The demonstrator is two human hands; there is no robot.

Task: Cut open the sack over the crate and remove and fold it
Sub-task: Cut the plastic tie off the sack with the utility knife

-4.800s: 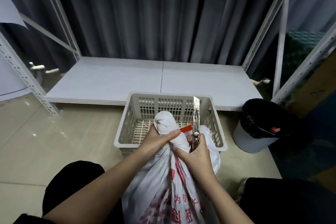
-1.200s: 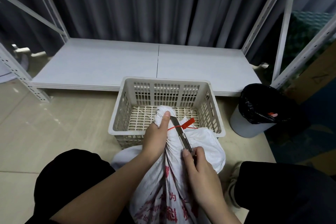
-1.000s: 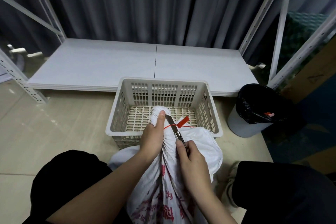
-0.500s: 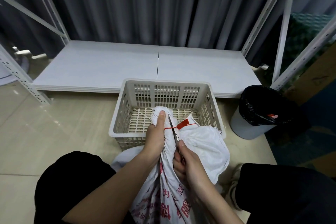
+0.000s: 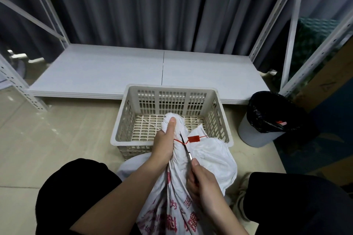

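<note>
White woven sack (image 5: pixel 208 160), printed in red low down, stands between your knees with its gathered neck leaning over the near rim of the crate (image 5: pixel 122 129). Your left hand (image 5: pixel 164 145) is clenched around the neck just under the bunched top, thumb pointing up along the cloth. A red tie (image 5: pixel 178 141) circles the neck right at that grip, and its red tag (image 5: pixel 193 138) sticks out to the right over the sack's bulge.

Your right hand (image 5: pixel 202 179) is wrapped around the handle of a knife (image 5: pixel 186 149), thumb pressed on the back of it. The blade runs up and to the left from your fist, lying against the neck, and its tip crosses the tie beside your left hand. You cannot tell from this angle whether the edge has gone through the tie.

The crate sits on the tiled floor just in front of a low white shelf (image 5: pixel 114 70), and what shows of its slotted bottom is bare. A bin (image 5: pixel 267 120) with a black liner stands to the right of the crate, apart from it. Grey curtains (image 5: pixel 152 5) hang behind the shelf.
</note>
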